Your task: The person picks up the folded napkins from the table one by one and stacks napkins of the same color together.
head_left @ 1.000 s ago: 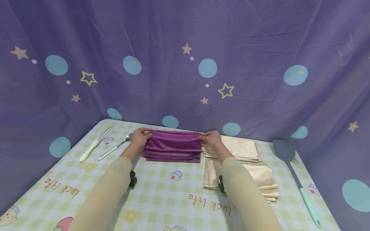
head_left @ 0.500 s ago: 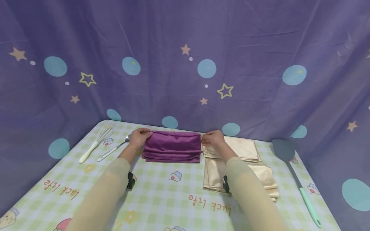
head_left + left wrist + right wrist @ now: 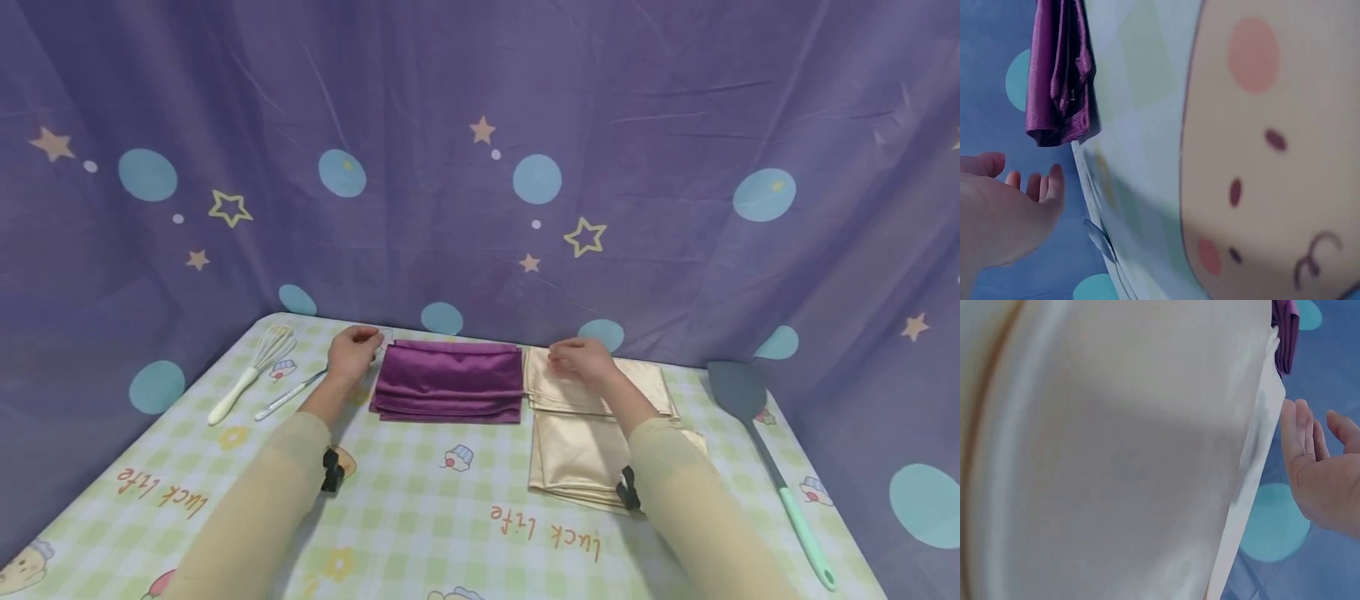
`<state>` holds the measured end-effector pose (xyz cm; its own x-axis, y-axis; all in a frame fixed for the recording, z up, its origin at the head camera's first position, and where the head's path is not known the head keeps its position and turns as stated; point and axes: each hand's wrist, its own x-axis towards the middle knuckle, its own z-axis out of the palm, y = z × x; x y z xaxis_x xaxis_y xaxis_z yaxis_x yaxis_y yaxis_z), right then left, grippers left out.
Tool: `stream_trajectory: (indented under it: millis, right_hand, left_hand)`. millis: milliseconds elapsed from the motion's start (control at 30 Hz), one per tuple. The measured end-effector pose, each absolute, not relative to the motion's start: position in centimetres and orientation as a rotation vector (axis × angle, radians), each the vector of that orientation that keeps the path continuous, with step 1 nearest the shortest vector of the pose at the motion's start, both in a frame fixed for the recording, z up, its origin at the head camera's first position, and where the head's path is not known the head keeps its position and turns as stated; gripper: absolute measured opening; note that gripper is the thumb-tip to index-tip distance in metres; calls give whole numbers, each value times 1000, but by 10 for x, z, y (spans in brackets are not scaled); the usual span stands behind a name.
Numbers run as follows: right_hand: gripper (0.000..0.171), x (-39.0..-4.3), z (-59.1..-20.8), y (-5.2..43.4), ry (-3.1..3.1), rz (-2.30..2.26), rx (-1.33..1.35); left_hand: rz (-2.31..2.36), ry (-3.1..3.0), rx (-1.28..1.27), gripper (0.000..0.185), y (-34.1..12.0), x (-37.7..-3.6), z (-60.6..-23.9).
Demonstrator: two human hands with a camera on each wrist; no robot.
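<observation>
A folded purple satin cloth [image 3: 450,379] lies flat near the table's far edge. My left hand [image 3: 352,352] hovers just left of it, fingers loosely bent and holding nothing; the left wrist view shows a gap between that hand [image 3: 1010,209] and the cloth's layered folded end [image 3: 1060,75]. To the right, my right hand [image 3: 585,362] is over a folded cream satin cloth [image 3: 637,387], its fingers relaxed and holding nothing. In the right wrist view this hand [image 3: 1322,462] is beside the cream cloth [image 3: 1160,450]. A second cream cloth [image 3: 573,454] lies nearer, partly under the right forearm.
A whisk [image 3: 251,375] and a utensil with a patterned handle [image 3: 288,397] lie at the left, the latter's head hidden behind the left hand. A spatula [image 3: 772,458] with a mint handle lies at the right edge. A purple curtain [image 3: 480,208] hangs behind the table [image 3: 420,517].
Both hands have let go of the purple cloth's far corners and moved apart, the left hand leftward and the right hand rightward over the cream cloth. The purple cloth stays in place.
</observation>
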<state>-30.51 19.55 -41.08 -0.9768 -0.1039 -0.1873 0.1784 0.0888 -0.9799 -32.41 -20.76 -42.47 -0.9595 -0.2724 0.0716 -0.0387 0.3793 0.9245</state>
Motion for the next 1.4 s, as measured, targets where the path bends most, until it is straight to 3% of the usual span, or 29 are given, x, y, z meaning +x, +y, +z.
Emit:
stream_trajectory:
  millis: [333, 667, 1400]
  right_hand:
    - [50, -287, -409, 240, 2152, -2028, 62]
    - [56, -266, -404, 277, 2208, -1989, -29]
    - [58, -222, -407, 328, 2254, -1930, -51]
  left_hand:
    - [-1638, -2384, 171, 30, -208, -314, -416]
    - [-1730, -2389, 18, 32, -180, -297, -409]
    - [-1903, -2497, -212, 27, -121, -276, -421]
